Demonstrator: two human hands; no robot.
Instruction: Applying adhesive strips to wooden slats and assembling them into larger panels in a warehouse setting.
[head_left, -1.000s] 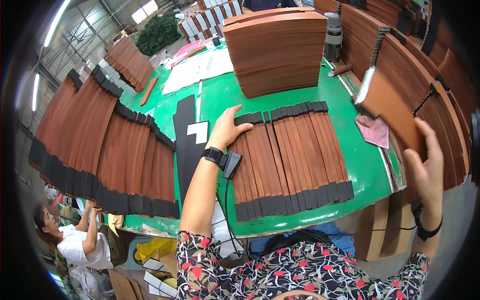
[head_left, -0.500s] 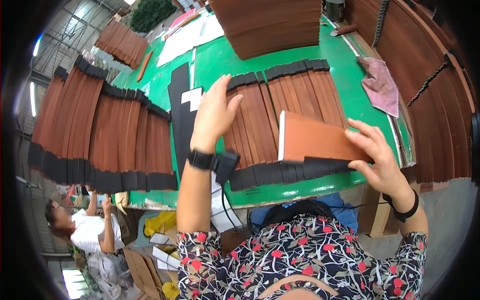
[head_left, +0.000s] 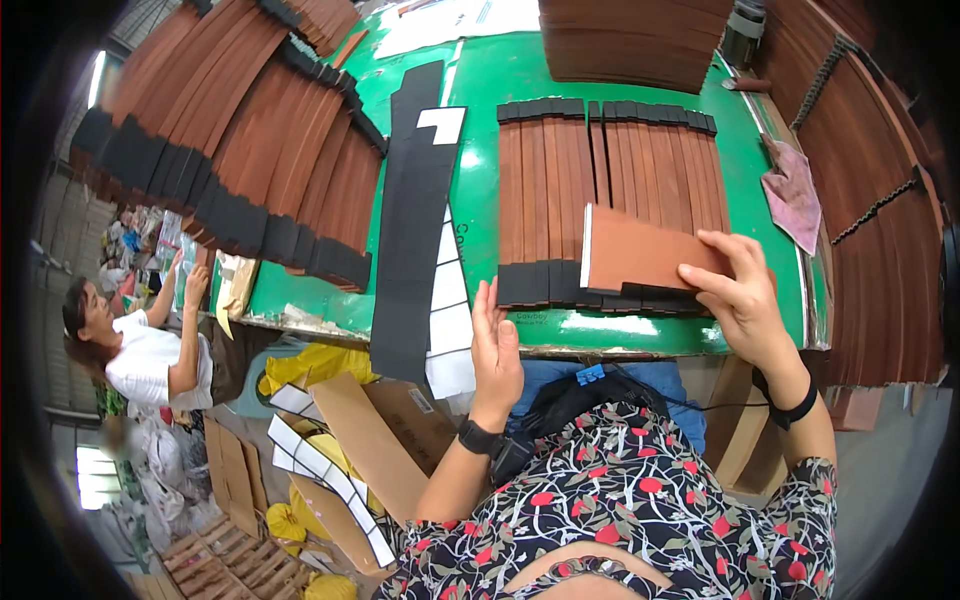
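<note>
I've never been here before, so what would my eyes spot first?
Probably the bright green table in the middle, with brown, black-ended pieces lined up on it. Over their near right part, the right hand holds an orange-brown piece with a white end. A pink cloth lies at the table's right edge.

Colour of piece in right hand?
The piece is orange-brown, whitish along its left edge; head view shows it best.

green-topped table [head_left: 480, 200], grey floor [head_left: 885, 480]; at left, a bright window [head_left: 97, 478] and a strip light [head_left: 97, 80].
</note>
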